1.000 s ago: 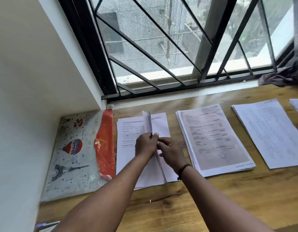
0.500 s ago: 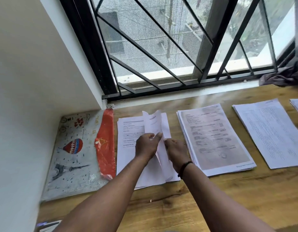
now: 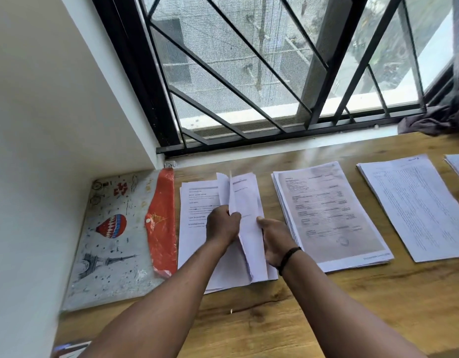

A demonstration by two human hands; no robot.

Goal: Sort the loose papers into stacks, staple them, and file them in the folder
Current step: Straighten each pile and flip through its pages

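bare desk (image 3: 275, 319) nearside, wall (image 3: 42, 125) blocking left, window grille (image 3: 249, 73) behind

A wooden table (image 3: 326, 306) bears a printed folder (image 3: 112, 241) and paper stacks (image 3: 331, 215) in a row

So we've got a wood-grain desk (image 3: 326, 319) with a slight sheen, matt white paper stacks (image 3: 331, 218), a glossy plastic folder (image 3: 112, 241) with a crinkly red flap (image 3: 162, 223), and black-painted metal window bars (image 3: 223, 73).
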